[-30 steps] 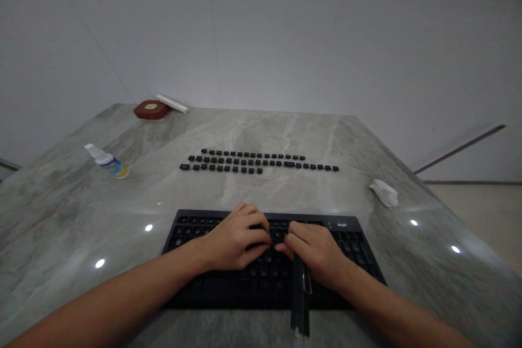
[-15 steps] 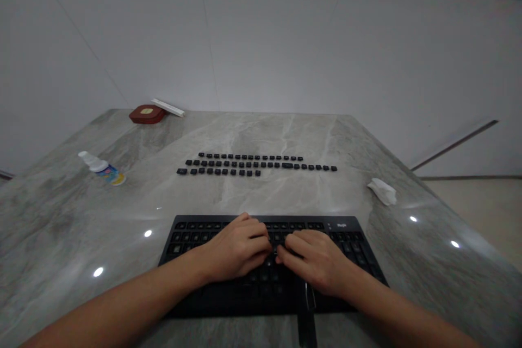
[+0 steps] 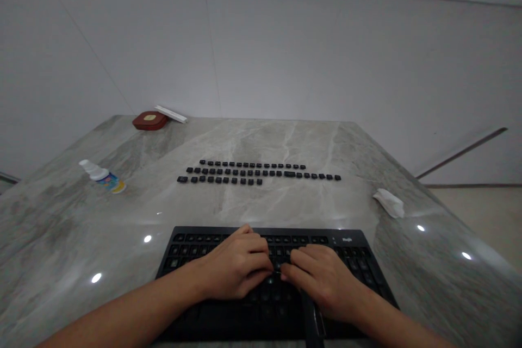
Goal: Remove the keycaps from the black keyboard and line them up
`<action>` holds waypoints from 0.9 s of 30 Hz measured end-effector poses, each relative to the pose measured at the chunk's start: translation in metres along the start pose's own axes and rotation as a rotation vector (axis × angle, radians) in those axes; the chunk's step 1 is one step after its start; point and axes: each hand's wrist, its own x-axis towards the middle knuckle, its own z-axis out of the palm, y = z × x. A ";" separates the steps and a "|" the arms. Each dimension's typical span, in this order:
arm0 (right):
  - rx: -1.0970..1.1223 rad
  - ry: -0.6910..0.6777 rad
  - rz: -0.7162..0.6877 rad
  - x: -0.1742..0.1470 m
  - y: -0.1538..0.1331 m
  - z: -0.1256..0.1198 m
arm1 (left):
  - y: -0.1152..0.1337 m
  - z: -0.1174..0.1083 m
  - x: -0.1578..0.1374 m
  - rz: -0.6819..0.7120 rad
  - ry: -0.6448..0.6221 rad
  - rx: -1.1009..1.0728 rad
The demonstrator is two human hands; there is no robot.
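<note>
A black keyboard (image 3: pixel 191 329) lies on the table with many key positions showing bare of caps. Above its middle, my left hand (image 3: pixel 240 263) is closed, fingers curled and tips pinched low near the keys; what sits between them is too small to make out. My right hand (image 3: pixel 324 280) is closed just beside it, fingertips almost meeting the left ones. From under the right palm a slim black tool (image 3: pixel 313 323) with a shiny edge sticks out toward me; its tip is hidden. A thin glint shows between both sets of fingertips.
Three rows of loose black keycaps (image 3: pixel 250 173) are laid out beyond the keyboard. A white-capped spray bottle (image 3: pixel 104 178) lies at left, a crumpled white tissue (image 3: pixel 389 203) at right. A dark red case (image 3: pixel 149 121) and a white strip (image 3: pixel 171 114) rest near the wall.
The whole view has shifted slightly, so the table and keyboard appear lower. Both hands keep nearly the same place over the keys, with the fingertips still close together.
</note>
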 end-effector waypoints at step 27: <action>0.246 0.020 0.149 -0.006 0.003 0.015 | -0.003 0.011 0.001 -0.194 0.049 -0.044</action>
